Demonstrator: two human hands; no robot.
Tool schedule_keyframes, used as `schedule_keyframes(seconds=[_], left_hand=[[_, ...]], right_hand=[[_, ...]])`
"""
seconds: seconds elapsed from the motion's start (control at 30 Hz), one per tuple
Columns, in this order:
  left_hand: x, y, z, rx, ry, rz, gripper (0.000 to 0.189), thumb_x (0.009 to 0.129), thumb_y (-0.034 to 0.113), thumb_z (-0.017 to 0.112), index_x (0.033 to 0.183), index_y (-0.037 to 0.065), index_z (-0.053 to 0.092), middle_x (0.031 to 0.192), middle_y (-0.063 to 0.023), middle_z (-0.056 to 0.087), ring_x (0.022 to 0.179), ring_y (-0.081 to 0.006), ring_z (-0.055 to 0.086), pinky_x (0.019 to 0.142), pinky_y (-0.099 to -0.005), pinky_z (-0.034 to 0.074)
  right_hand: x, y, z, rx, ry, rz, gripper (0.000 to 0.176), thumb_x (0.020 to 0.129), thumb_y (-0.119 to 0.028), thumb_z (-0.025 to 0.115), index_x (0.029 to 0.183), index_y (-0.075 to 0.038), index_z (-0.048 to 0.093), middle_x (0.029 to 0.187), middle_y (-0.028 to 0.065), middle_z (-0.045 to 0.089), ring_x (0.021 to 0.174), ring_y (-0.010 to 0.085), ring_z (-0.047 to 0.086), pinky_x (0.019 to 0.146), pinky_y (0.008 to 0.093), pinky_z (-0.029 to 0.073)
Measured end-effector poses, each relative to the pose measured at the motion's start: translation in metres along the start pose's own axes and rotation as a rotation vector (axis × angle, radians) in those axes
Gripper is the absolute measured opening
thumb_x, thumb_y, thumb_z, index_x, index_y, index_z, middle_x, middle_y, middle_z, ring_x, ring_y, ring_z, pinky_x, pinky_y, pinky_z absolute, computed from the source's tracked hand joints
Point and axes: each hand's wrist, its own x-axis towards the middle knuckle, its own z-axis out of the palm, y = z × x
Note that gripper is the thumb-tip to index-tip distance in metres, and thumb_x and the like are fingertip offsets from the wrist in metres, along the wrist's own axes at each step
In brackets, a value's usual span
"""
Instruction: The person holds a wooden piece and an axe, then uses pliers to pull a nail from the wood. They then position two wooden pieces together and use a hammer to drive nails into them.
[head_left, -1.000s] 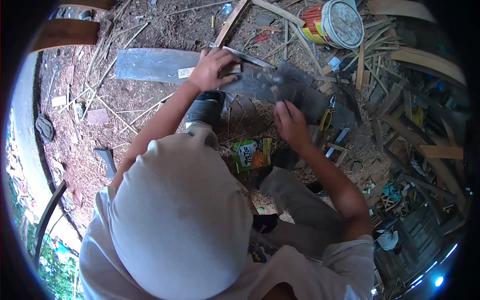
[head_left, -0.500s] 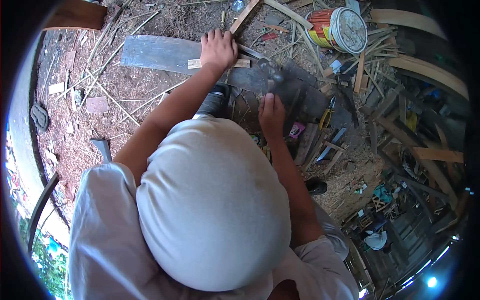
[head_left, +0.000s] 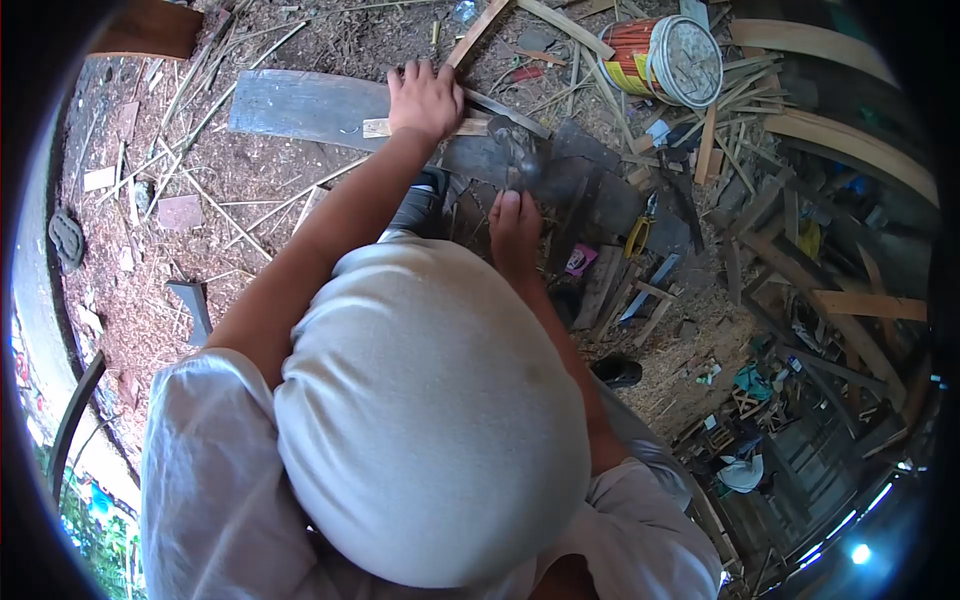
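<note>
A long grey board (head_left: 300, 106) lies on the ground across the top of the view. Over it runs a short pale wood strip (head_left: 377, 128). My left hand (head_left: 424, 100) presses down on the strip and board, fingers stretched out and slightly spread. In my right hand (head_left: 515, 225) is a hammer (head_left: 520, 150), the thumb up along its handle. Its dark head, smeared by motion, overlaps the board's right part, close to the right end of the strip. My left forearm covers some of the board's lower edge.
Right of the hammer lie yellow-handled pliers (head_left: 640, 236) and a saw-like blade (head_left: 648, 287). A paint bucket (head_left: 690, 62) lies tipped at the upper right among wood scraps. Curved timber pieces (head_left: 850, 150) are stacked along the right side. A sandal (head_left: 67, 238) lies far left.
The hammer and my right hand have shifted a little left, toward the strip. My left hand stays pressed on the strip and board. The whole view has slid slightly.
</note>
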Motion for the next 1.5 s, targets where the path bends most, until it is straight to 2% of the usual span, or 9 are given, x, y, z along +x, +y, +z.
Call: schedule_keyframes(seconds=[0.23,0.43,0.83,0.93,1.0,1.03,1.1,1.43,1.5], left_hand=[[0.000,0.001,0.002,-0.002,0.051,0.009,0.031,0.098,0.034,0.050,0.121,0.015,0.062,0.118,-0.0124,0.062,0.121,-0.0314,0.053,0.106,-0.0563,0.034],[-0.001,0.000,0.000,0.006,0.013,0.013,0.031,0.098,0.033,0.051,0.121,0.015,0.061,0.118,-0.0134,0.062,0.122,-0.0324,0.052,0.108,-0.0582,0.033],[-0.003,0.001,-0.005,0.026,0.002,-0.021,0.052,0.099,0.035,0.050,0.145,0.011,0.048,0.139,-0.0176,0.054,0.141,-0.0364,0.041,0.115,-0.0609,0.027],[0.000,0.004,-0.005,0.018,0.002,-0.010,0.051,0.099,0.034,0.050,0.144,0.011,0.049,0.141,-0.0174,0.054,0.140,-0.0361,0.041,0.115,-0.0605,0.027],[0.000,0.004,-0.005,0.023,-0.001,-0.017,0.050,0.099,0.034,0.050,0.142,0.011,0.050,0.142,-0.0177,0.054,0.140,-0.0359,0.041,0.114,-0.0605,0.028],[-0.001,0.003,-0.004,0.021,0.000,-0.019,0.050,0.099,0.034,0.050,0.142,0.011,0.050,0.142,-0.0177,0.054,0.140,-0.0359,0.041,0.114,-0.0605,0.028],[-0.001,0.002,-0.003,0.022,0.026,-0.007,0.050,0.099,0.034,0.050,0.142,0.011,0.051,0.142,-0.0175,0.054,0.140,-0.0358,0.041,0.114,-0.0604,0.028],[-0.001,0.004,-0.007,0.022,0.025,-0.014,0.048,0.099,0.034,0.050,0.141,0.011,0.051,0.142,-0.0174,0.054,0.140,-0.0361,0.041,0.115,-0.0605,0.028],[0.001,0.004,-0.011,0.020,-0.045,-0.034,0.049,0.099,0.034,0.050,0.142,0.011,0.051,0.142,-0.0177,0.054,0.140,-0.0359,0.041,0.115,-0.0608,0.028]], right_hand=[[0.005,0.006,0.008,-0.337,0.015,-0.184,0.025,0.104,-0.024,0.050,0.095,-0.003,0.059,0.070,-0.0003,0.052,0.063,0.0096,0.049,0.058,0.0320,0.040],[-0.005,0.004,0.008,0.106,0.053,-0.039,0.025,0.104,-0.023,0.051,0.095,-0.001,0.059,0.070,0.0010,0.052,0.063,0.0099,0.050,0.058,0.0321,0.040],[-0.009,0.009,0.010,-0.460,0.121,-0.274,0.028,0.104,-0.024,0.045,0.095,-0.002,0.059,0.070,0.0017,0.052,0.062,0.0130,0.052,0.059,0.0340,0.043],[-0.012,0.011,0.004,0.179,0.050,0.086,0.028,0.105,-0.024,0.044,0.092,-0.002,0.057,0.069,0.0011,0.050,0.062,0.0134,0.051,0.059,0.0340,0.042],[-0.002,0.020,0.013,-0.540,0.196,-0.557,0.029,0.105,-0.024,0.044,0.085,-0.005,0.053,0.069,-0.0023,0.047,0.060,0.0096,0.046,0.056,0.0297,0.038],[0.000,0.018,0.014,-0.541,0.194,-0.559,0.029,0.105,-0.024,0.044,0.085,-0.005,0.053,0.069,-0.0023,0.047,0.060,0.0096,0.046,0.056,0.0297,0.038],[0.004,0.015,0.017,-0.107,0.013,-0.011,0.031,0.105,-0.026,0.045,0.084,-0.004,0.053,0.069,-0.0022,0.047,0.060,0.0098,0.047,0.056,0.0301,0.038],[-0.004,0.014,0.013,-0.281,0.053,-0.313,0.031,0.106,-0.027,0.045,0.086,-0.005,0.054,0.067,-0.0019,0.046,0.060,0.0104,0.045,0.057,0.0319,0.039],[0.004,0.016,0.020,-0.213,0.026,0.003,0.033,0.106,-0.030,0.045,0.086,-0.005,0.054,0.068,-0.0015,0.047,0.061,0.0106,0.046,0.058,0.0314,0.040]])
